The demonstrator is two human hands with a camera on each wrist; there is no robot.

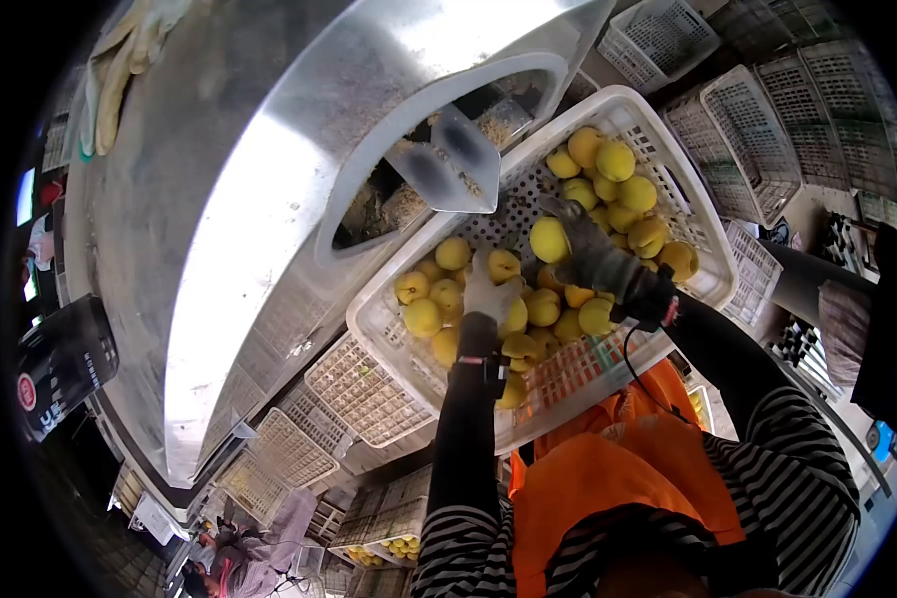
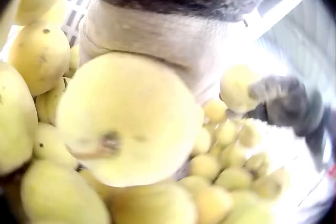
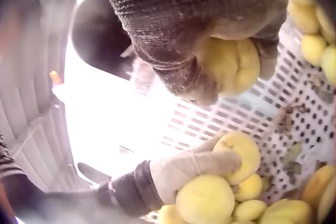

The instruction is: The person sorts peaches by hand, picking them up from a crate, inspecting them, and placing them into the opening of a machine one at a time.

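Observation:
My left hand (image 1: 490,291), in a pale glove, is low over the near-left part of a white plastic crate (image 1: 379,299). Its fingers are curled round a yellow peach (image 3: 239,155), and another peach (image 2: 128,119) looms large beside the palm in the left wrist view. The right hand (image 1: 600,254) wears a dark, dirty knit glove and grips a second yellow peach (image 3: 231,66) between thumb and fingers, above the crate's perforated floor. Loose peaches (image 1: 543,309) lie in heaps on both sides of the hands.
A metal machine (image 1: 299,169) with an oval opening borders the crate, and a metal chute (image 1: 453,164) juts from that opening over its edge. More crates (image 1: 752,140) stand at the right and a slatted one (image 1: 369,389) below left. Cream gloves (image 1: 125,75) lie on the metal top.

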